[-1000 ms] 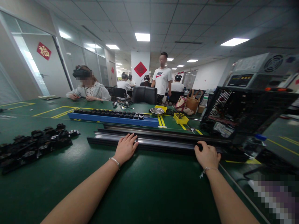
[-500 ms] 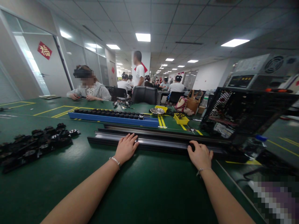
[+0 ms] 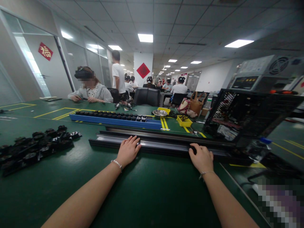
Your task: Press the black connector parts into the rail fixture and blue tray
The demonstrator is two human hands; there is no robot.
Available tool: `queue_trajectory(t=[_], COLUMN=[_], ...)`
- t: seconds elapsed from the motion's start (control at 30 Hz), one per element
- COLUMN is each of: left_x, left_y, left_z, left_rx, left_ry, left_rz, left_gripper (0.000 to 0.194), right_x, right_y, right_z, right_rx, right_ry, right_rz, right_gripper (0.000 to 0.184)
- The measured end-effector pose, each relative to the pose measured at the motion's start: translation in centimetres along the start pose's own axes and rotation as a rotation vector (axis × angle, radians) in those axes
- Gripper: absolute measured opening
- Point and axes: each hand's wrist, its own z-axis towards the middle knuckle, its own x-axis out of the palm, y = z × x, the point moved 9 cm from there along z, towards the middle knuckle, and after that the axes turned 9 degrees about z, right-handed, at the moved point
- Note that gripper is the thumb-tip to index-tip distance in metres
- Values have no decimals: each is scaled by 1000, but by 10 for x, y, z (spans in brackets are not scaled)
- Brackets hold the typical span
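A long black rail with a shiny channel (image 3: 163, 147) lies crosswise on the green table in front of me. My left hand (image 3: 129, 149) lies flat across its left half, fingers stretched out. Over the right part of that rail, my right hand (image 3: 201, 158) has its fingers curled down, with a dark spot between thumb and forefinger; I cannot make out whether that is a small part or shadow. Directly behind runs a second black rail (image 3: 154, 135). Farther back, a blue rail (image 3: 114, 122) carries a row of small black parts (image 3: 106, 115).
Many black parts (image 3: 38, 147) are heaped at left. An open computer case (image 3: 251, 114) stands at right, near a blue-capped container (image 3: 260, 148). A metal bowl (image 3: 160, 113) and yellow tray (image 3: 184, 121) sit beyond the rails. A co-worker (image 3: 90, 88) sits across the table.
My right hand has shifted slightly left along the rail. My left hand and the rails stay in place. In the background, a standing person has moved left.
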Motion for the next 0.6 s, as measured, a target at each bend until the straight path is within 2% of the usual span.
queue_trajectory(t=[0.13, 0.6], left_x=[0, 0], left_y=[0, -1], left_z=[0, 1], left_rx=[5, 1], left_ry=[-3, 2], left_rz=[-1, 5], left_gripper=[48, 48], right_x=[0, 5], right_y=[10, 19], right_z=[-3, -3], right_rx=[-26, -78], right_ry=[0, 34], right_rz=[-1, 0], right_gripper=[36, 36])
